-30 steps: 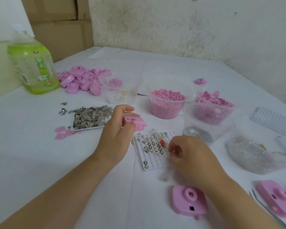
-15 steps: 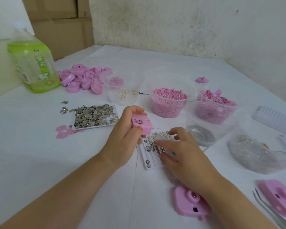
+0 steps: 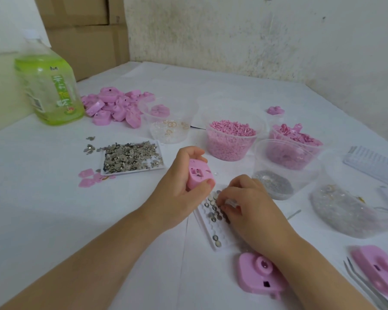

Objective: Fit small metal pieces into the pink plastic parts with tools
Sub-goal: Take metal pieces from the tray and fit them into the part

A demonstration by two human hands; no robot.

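Step, by my reading: picking metal piece from tray (image 3: 213, 229), near table's front edge. Left hand (image 3: 177, 193) clamped on pink part (image 3: 198, 175), raised just beside tray. Right hand (image 3: 249, 206) pinched on small clear tool (image 3: 231, 202), tip hidden among pieces. Next: lift one piece, seat it in part's recess.

Off to your far left stands a clear plastic bottle (image 3: 51, 90) of green liquid, upright on the white table covering (image 3: 43, 198) — its label printed in green and yellow. Behind it you have brown cardboard boxes (image 3: 83, 30) stacked against the corner. Ahead of you runs a stained, speckled white wall (image 3: 244, 34), meeting the table's far edge. At your far right lies a ribbed pale block (image 3: 371, 163) — what it is, you cannot tell from here.
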